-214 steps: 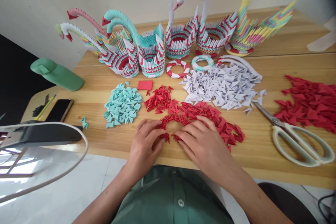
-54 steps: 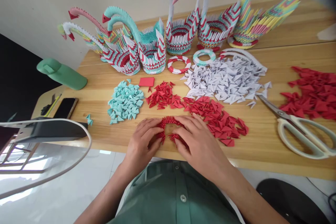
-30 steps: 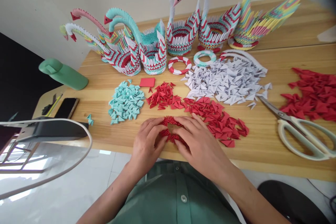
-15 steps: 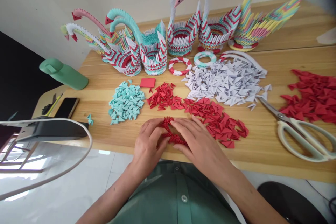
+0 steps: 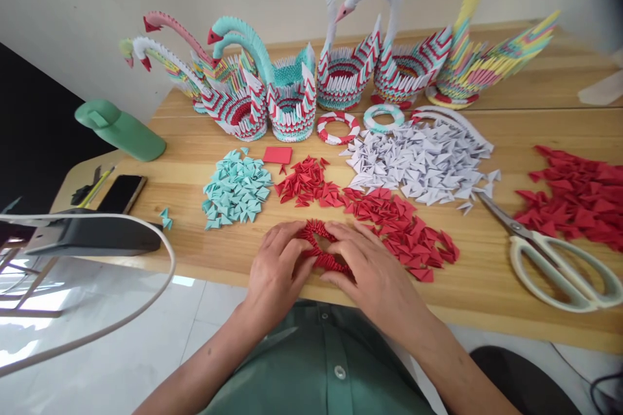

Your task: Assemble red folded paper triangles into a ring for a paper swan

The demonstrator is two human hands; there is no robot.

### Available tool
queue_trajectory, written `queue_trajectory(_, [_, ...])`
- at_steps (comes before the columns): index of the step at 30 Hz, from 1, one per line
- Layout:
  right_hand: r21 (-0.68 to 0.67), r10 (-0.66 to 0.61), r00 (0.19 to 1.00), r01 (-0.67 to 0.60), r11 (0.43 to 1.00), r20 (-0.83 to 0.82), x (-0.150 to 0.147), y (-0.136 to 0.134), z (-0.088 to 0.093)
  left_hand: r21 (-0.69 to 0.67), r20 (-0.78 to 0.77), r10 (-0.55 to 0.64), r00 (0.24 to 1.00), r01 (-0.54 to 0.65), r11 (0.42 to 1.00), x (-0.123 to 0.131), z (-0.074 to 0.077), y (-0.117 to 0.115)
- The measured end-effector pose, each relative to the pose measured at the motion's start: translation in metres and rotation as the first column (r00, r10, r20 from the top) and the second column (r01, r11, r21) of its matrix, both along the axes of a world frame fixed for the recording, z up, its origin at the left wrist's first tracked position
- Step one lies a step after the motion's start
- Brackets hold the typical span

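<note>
Between my hands, near the table's front edge, is a ring of folded red paper pieces (image 5: 327, 260). My left hand (image 5: 280, 259) grips its left side, with the thumb along the near edge and the fingers over the far edge. My right hand (image 5: 367, 266) curls around the right side, its fingers covering much of that part. Just beyond the ring lie loose red paper triangles (image 5: 389, 214). A pile of turquoise paper triangles (image 5: 236, 189) is to the left, and a heap of white ones (image 5: 423, 162) sits farther back.
Finished paper swans (image 5: 348, 78) line the back of the table. Two small paper rings (image 5: 339, 128) lie before them. Scissors (image 5: 559, 266) and more red triangles (image 5: 579, 198) are at right. A green bottle (image 5: 121, 131), a phone (image 5: 121, 194) and a white cable (image 5: 165, 272) are at left.
My right fingers have bent and drawn in slightly on the ring, so more of its opening shows. My left hand keeps its hold. The view has shifted a little.
</note>
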State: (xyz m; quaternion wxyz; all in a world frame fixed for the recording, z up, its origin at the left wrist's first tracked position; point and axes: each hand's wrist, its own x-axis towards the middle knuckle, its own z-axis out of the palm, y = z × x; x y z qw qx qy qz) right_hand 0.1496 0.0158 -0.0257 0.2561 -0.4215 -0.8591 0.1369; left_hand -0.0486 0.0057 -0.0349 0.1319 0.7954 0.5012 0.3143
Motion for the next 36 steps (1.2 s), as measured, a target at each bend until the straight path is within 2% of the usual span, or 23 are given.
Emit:
queue_trajectory(20, [0.053, 0.017, 1.000, -0.018, 0.998, 0.014, -0.0006, 0.0000, -0.0003, 0.021, 0.038, 0.004, 0.999, -0.005, 1.000, 0.0010, -0.0004, -0.0005])
queue_trajectory(28, [0.065, 0.007, 1.000, -0.006, 0.998, -0.018, -0.0016, -0.0022, -0.0041, 0.032, 0.012, -0.015, 1.000, 0.015, 0.999, -0.0001, 0.0003, 0.0006])
queue_trajectory(36, [0.080, 0.018, 1.000, -0.018, 0.997, -0.009, -0.0009, -0.0006, -0.0054, 0.018, 0.060, -0.069, 0.996, 0.068, 0.998, -0.0025, 0.0035, -0.0004])
